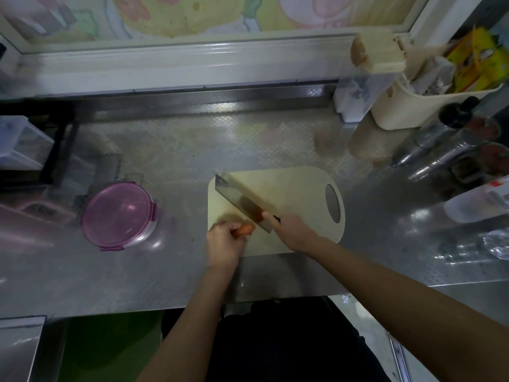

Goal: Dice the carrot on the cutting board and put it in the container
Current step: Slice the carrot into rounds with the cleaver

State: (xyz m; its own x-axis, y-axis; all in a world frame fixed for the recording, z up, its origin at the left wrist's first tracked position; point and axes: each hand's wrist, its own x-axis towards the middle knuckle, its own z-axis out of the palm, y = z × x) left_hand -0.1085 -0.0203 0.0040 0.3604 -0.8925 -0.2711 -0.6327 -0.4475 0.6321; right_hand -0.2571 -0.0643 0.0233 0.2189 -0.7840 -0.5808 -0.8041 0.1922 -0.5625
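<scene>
Left hand (pixel 223 244) grips carrot (pixel 243 230) at cutting board's (pixel 297 186) 7 o'clock — right hand (pixel 292 230) wraps cleaver (pixel 237 194) handle; advise knuckles tucked, even slices.

Biggest open stretch is the bare counter (pixel 192 144) behind the cutting board (pixel 303 191). Left of the board there's a passable gap, then the container (pixel 118 216) (purple lid on, so no way in from above), with a black rack (pixel 55 150) beyond it. Right of the board is crowded: bottles (pixel 451 142) and a cream basket (pixel 407 111). On the board, the left hand (pixel 223 245) round the carrot (pixel 243 229) and the right hand (pixel 292 230) gripping the cleaver (pixel 239 197) fill the left half; its right end is free.
</scene>
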